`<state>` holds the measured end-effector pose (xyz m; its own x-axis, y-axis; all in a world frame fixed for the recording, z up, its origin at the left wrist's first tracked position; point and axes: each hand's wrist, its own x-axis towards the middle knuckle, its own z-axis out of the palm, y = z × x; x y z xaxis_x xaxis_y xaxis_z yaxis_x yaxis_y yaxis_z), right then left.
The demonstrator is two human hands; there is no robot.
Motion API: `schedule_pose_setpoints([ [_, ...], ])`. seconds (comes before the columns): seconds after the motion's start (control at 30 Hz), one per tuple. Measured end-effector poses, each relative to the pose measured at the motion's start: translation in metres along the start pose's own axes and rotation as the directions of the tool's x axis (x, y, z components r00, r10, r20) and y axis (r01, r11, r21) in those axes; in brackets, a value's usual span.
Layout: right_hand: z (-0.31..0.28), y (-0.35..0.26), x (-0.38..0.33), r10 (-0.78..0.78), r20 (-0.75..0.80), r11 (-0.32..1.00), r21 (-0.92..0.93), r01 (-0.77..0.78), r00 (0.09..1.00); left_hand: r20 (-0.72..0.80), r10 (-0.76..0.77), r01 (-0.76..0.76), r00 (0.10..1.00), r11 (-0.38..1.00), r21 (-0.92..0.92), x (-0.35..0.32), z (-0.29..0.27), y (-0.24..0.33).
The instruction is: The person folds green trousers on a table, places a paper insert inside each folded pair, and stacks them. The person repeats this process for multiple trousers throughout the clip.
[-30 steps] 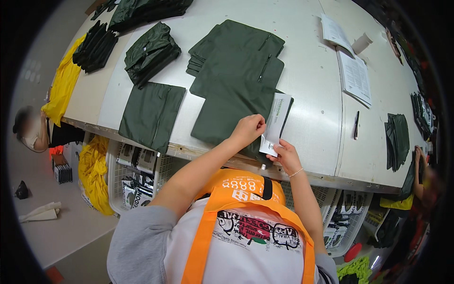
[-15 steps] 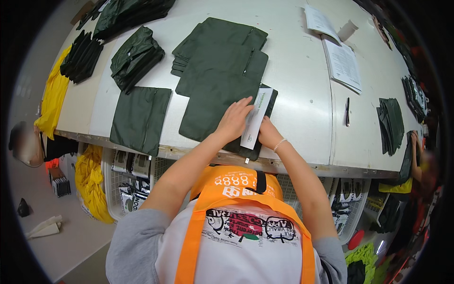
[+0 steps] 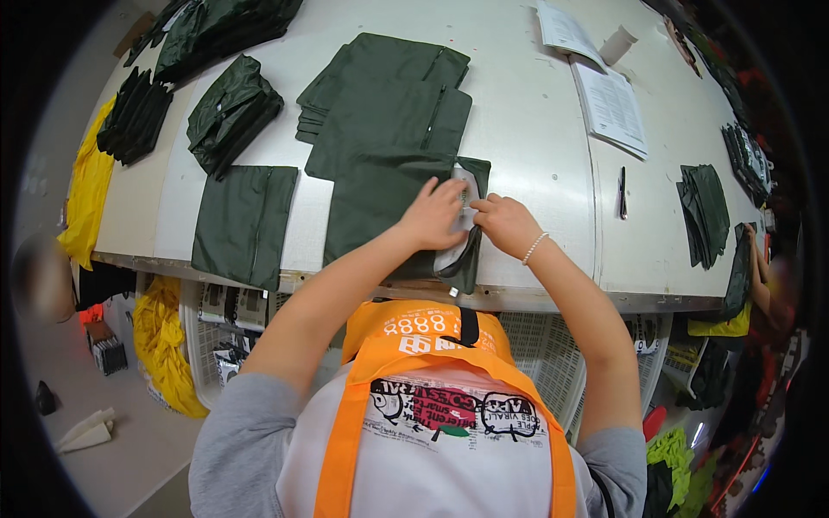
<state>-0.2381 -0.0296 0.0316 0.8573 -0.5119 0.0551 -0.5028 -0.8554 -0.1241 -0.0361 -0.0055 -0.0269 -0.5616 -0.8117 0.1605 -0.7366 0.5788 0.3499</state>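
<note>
A dark green zip pouch (image 3: 371, 203) lies at the table's front edge, its zipped slit spread apart near the right side. Inside that slit a white card (image 3: 467, 192) shows, mostly covered by fabric and fingers. My left hand (image 3: 434, 216) rests over the slit with fingers stretched out and pressing on the card. With the fingertips pinched together, my right hand (image 3: 509, 226) grips the pouch's right opening edge. Just beyond, more green pouches (image 3: 380, 121) are stacked and overlapping. A single flat green pouch (image 3: 245, 226) lies to the left.
Folded green bundles (image 3: 231, 112) stand at the back left, beside yellow cloth (image 3: 88, 186). On the right are printed papers (image 3: 609, 105), a white bottle (image 3: 618, 45), a pen (image 3: 622, 193) and folded green pouches (image 3: 703, 216). White baskets (image 3: 542, 363) sit under the table; another person's arm (image 3: 758, 272) shows far right.
The white card has gone from lying on top of the pouch to mostly inside its slit. My right hand has moved up and now pinches the opening's edge.
</note>
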Motion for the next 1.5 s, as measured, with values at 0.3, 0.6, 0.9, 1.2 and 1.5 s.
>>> schedule_pose_setpoints([
  [0.3,0.001,0.004,-0.012,0.098,0.125,0.994,0.039,-0.103,0.987,0.285,-0.059,0.063,0.957,0.998,-0.003,0.0,0.005,0.007],
  [0.6,0.025,-0.035,-0.018,0.49,-0.29,0.827,0.452,-0.334,0.822,-0.147,-0.113,0.099,0.983,0.99,-0.104,-0.017,0.004,-0.019],
  [0.9,0.089,-0.074,-0.014,0.878,0.284,-0.012,0.818,-0.575,0.385,-0.207,-0.373,0.358,0.904,0.927,-0.106,-0.066,0.026,-0.018],
  [1.2,0.092,-0.068,-0.022,0.726,0.382,-0.397,0.912,-0.106,0.571,-0.356,-0.824,0.787,0.44,0.545,-0.289,-0.146,-0.039,-0.057],
  [1.5,0.106,-0.161,0.195,0.544,0.214,-0.1,0.976,-0.191,0.811,-0.668,-0.606,0.784,0.432,0.618,-0.054,-0.175,-0.139,-0.09],
])
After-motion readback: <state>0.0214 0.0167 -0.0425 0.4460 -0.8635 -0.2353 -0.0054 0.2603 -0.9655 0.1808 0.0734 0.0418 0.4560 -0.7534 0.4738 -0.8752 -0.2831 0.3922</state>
